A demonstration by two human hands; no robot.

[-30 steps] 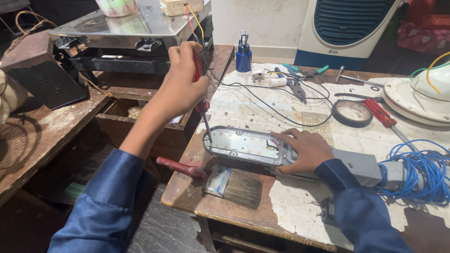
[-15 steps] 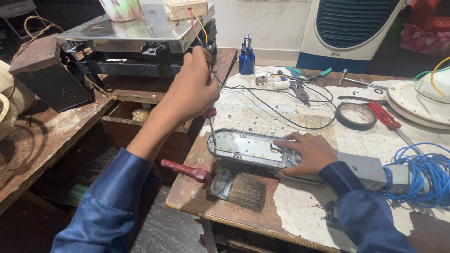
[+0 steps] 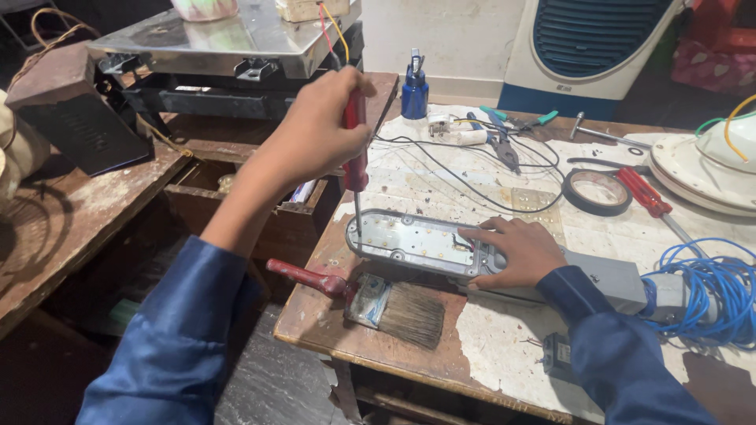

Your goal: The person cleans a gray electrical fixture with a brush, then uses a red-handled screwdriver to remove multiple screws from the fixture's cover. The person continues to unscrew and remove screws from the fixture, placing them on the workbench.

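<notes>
Grey metal lamp housing (image 3: 417,244), long and flat with its inner plate facing up, lies near the front left edge of a worn wooden bench (image 3: 409,354) covered in peeling white paper. The right hand (image 3: 516,252) rests flat on the housing's right end, fingers together, pressing it down. The left hand (image 3: 315,130) is closed in a fist around the red handle of a screwdriver (image 3: 356,169), held upright with its thin shaft pointing down to the housing's left end. Compared with half a second ago, the left hand has straightened the screwdriver and brought its tip onto the housing; the right hand has not moved. Just in front of the housing lies a red-handled paintbrush (image 3: 378,303) with dark bristles. Farther back sit a roll of black tape (image 3: 597,191), a second red screwdriver (image 3: 650,201) and a small blue bottle (image 3: 415,93). Coiled blue cable (image 3: 709,287) lies at the right.
</notes>
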